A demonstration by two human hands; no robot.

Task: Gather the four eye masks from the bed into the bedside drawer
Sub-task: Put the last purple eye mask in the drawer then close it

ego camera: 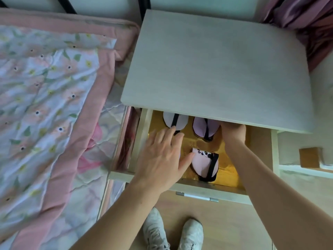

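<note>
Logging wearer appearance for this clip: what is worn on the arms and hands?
Nothing visible is worn. The left hand and right hand are bare, no gloves, rings, watch or bracelets in view. Both forearms are bare, with no sleeves within the frame.

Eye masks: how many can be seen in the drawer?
3: white one back left, purple one back middle, panda one at front. A fourth may hide under the left hand.

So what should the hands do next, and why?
Probably lift the left hand to check under it. Only three eye masks show in the open drawer: a white one, a purple one and a panda one. The bed shows none, so the fourth may be hidden.
</note>
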